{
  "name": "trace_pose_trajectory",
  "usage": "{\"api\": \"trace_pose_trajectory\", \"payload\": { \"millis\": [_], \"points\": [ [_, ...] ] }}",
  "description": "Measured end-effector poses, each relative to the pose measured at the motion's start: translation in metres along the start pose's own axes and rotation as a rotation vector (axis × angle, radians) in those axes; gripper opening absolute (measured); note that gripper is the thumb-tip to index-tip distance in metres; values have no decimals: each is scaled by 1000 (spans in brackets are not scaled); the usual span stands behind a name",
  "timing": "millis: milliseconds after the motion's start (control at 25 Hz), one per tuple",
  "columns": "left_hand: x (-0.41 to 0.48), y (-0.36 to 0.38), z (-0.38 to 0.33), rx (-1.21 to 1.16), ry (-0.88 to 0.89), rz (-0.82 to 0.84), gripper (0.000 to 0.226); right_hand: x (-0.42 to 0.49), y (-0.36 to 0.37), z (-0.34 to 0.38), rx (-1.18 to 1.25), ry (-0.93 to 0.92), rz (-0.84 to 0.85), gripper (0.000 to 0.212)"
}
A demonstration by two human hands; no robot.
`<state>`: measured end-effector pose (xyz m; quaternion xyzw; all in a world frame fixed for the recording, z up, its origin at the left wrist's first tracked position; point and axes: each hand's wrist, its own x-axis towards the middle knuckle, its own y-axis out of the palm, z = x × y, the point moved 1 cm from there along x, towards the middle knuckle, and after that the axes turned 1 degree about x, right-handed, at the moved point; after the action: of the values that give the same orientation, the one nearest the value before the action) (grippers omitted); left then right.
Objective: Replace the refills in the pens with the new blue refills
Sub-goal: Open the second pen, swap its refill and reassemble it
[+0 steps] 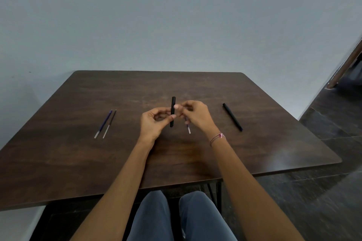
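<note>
Above the middle of the table, my left hand [154, 123] pinches a black pen barrel [172, 110] between thumb and fingers and holds it upright. Just right of the barrel, the curled fingers of my right hand [195, 114] touch it near the top. They also hold a thin refill [188, 129], whose clear end sticks out below them. Two more refills lie side by side on the left of the table, one blue [103, 123] and one dark [110, 123]. A second black pen [232, 117] lies slanted on the right.
The dark wooden table [78, 162] stands against a pale wall. My knees show below its front edge. At the far right a wooden leg [344, 66] stands on a dark tiled floor.
</note>
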<state>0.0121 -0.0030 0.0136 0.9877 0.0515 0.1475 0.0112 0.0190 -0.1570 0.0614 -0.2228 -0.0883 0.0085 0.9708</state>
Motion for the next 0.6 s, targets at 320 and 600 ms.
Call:
{"api": "trace_pose_trajectory", "payload": {
  "millis": [320, 600],
  "points": [
    [4, -1, 0, 41, 13, -76, 27, 25, -2, -21, -545, 172, -72, 6],
    [6, 3, 4, 79, 25, -40, 28, 40, 3, -20, -697, 268, 12, 40]
  ]
}}
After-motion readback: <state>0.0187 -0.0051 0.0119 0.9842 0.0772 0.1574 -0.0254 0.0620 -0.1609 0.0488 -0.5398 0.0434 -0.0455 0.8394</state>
